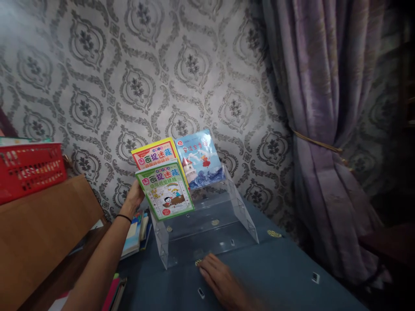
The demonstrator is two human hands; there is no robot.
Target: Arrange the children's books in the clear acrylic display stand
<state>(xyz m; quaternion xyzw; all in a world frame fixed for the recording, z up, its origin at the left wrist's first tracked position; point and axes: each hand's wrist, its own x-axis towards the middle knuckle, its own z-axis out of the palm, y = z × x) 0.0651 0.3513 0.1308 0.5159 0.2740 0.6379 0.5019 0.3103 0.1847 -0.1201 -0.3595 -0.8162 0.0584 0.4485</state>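
A clear stepped display rack (240, 207) stands on the dark blue tabletop against the wall. On its top tier lean a yellow-bordered picture book (155, 153) and, to the right, a light blue storybook (201, 160) with a sea scene. A green-bordered picture book (168, 192) overlaps the yellow one in front, at the rack's left side. My left hand (135, 194) grips this green book at its left edge; the fingers are hidden behind it. My right hand (220, 276) lies on the tabletop before the rack, fingers stretched out, holding nothing.
Several books (138, 231) are stacked left of the rack, with more books (113, 293) at the lower left. A red plastic basket (32, 168) stands above a brown wooden panel (55, 224). A purple curtain (320, 108) hangs tied at the right.
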